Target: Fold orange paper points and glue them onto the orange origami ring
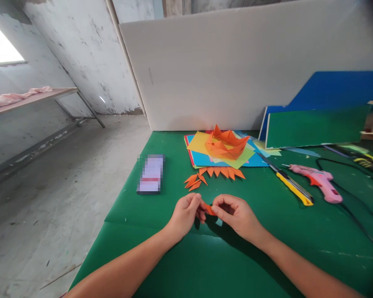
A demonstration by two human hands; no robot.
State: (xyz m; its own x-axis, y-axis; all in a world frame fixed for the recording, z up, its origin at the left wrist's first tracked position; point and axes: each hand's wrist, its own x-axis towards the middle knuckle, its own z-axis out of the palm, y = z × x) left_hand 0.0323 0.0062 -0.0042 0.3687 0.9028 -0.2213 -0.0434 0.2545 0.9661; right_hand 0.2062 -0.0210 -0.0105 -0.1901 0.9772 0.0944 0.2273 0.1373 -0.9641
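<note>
My left hand and my right hand meet above the green table, both pinching one small orange paper piece between their fingertips. Just beyond them lies a row of folded orange paper triangles, and a few loose ones sit to its left. Farther back, a stack of coloured paper sheets carries larger folded orange paper shapes.
A phone lies at the left of the table. A yellow utility knife and a pink glue gun with a black cord lie at the right. Green and blue boards lean against a white panel behind.
</note>
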